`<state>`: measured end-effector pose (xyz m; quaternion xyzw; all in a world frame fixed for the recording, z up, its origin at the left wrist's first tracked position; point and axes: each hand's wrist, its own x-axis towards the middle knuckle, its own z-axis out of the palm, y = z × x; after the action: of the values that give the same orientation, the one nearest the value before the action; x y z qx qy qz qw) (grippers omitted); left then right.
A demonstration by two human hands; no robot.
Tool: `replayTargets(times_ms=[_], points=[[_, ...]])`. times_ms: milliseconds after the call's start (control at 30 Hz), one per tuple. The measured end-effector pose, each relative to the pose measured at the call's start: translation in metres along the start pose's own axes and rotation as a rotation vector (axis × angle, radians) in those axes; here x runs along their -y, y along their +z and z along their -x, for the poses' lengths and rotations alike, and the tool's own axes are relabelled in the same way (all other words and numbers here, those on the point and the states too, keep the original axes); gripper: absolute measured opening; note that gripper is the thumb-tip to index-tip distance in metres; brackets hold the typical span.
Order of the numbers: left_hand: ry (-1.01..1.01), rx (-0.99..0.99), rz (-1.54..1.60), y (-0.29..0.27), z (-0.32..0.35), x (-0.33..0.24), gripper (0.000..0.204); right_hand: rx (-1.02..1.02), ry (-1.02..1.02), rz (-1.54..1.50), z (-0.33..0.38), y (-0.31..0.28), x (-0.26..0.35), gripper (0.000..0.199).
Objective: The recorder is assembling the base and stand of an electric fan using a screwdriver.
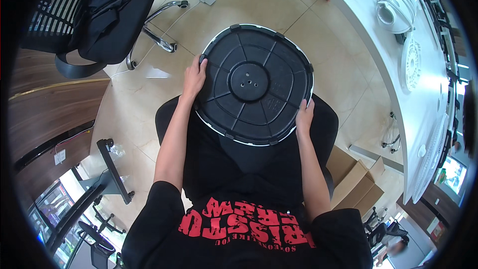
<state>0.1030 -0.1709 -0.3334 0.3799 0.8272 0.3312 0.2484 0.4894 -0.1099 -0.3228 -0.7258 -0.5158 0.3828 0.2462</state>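
The round black base [254,83], ribbed like a wheel and with a thin white rim, rests on the lap of the seated person, near the middle of the scene above the tiled floor [328,69]. The left hand [194,77] grips its left edge and the right hand [304,117] clasps its near right edge, both closed on it. On the white desk [371,25] at the far right lie white fan parts [396,5].

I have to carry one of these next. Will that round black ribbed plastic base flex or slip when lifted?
The round black ribbed plastic base probably stays stiff, given its moulded ribs. Left hand and right hand hold opposite rims, suggesting bulk rather than weight. It might slip.
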Motion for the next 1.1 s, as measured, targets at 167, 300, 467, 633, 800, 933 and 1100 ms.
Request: replayTargets(times_ms=[167,300,467,633,800,933,1100], points=[[0.047,0.036,-0.019,0.005,-0.014,-0.002,0.044,0.015,0.08,-0.086,0.013,-0.003,-0.007,0.042],[0.059,0.081,-0.034,0.002,-0.02,-0.013,0.043,0.098,0.106,-0.091,0.027,-0.014,0.005,0.041],[0.057,0.088,-0.047,0.007,-0.022,-0.013,0.043,0.092,0.097,-0.12,0.026,-0.012,-0.004,0.045],[0.055,0.009,-0.06,0.011,-0.009,-0.002,0.043,0.022,-0.017,-0.102,0.02,-0.003,-0.006,0.05],[-0.036,-0.048,-0.068,0.009,0.01,0.004,0.043,-0.084,-0.518,0.197,0.029,0.003,0.012,0.061],[-0.055,-0.099,-0.041,0.01,0.027,0.002,0.043,-0.068,-0.566,0.461,0.044,0.005,0.02,0.073],[-0.114,-0.125,-0.041,0.012,0.05,-0.003,0.042,-0.018,-0.612,0.487,0.056,-0.004,0.032,0.068]])
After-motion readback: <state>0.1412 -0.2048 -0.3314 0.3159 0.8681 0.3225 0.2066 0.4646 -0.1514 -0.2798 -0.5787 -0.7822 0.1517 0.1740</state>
